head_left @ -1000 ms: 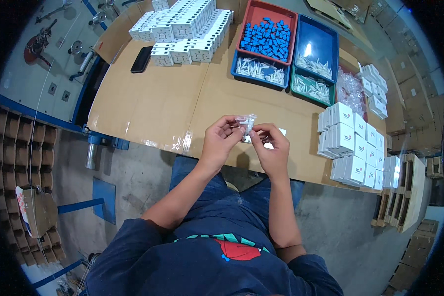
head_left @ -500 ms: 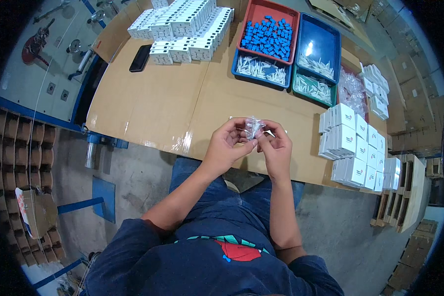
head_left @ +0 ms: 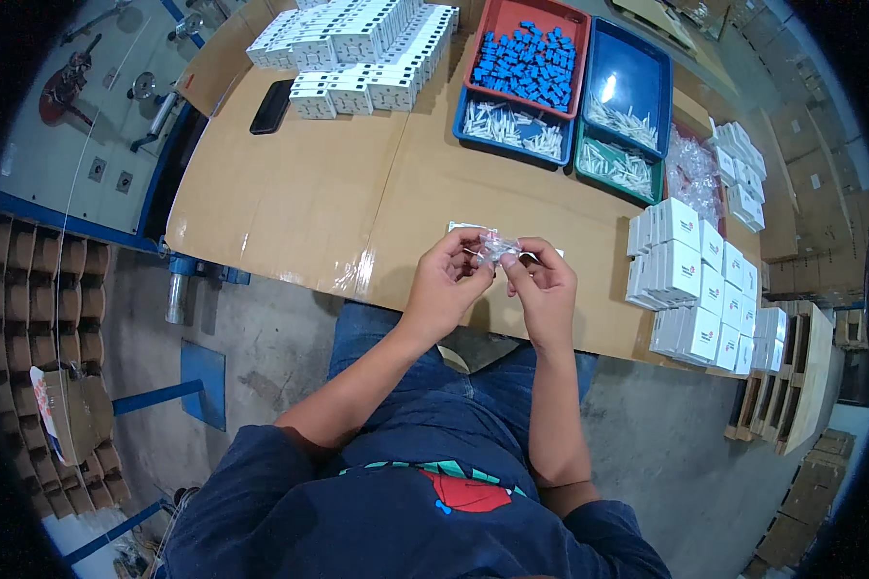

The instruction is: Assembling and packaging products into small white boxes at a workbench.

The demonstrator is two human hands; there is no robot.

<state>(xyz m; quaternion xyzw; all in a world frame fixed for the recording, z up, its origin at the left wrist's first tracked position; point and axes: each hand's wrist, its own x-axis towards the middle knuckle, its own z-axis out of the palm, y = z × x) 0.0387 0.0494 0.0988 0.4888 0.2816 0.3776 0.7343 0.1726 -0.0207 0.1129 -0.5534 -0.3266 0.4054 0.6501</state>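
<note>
Both hands, left hand [head_left: 446, 280] and right hand [head_left: 541, 285], pinch with their fingers a small clear plastic bag [head_left: 495, 249]; it seems light, soft and slippery, best gripped by its edges, red tray [head_left: 492, 21] at twelve o'clock.

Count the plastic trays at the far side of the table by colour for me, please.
Red tray: 1
Blue trays: 2, one holding white parts, one nearly bare
Green tray: 1
Total: 4 trays
</note>
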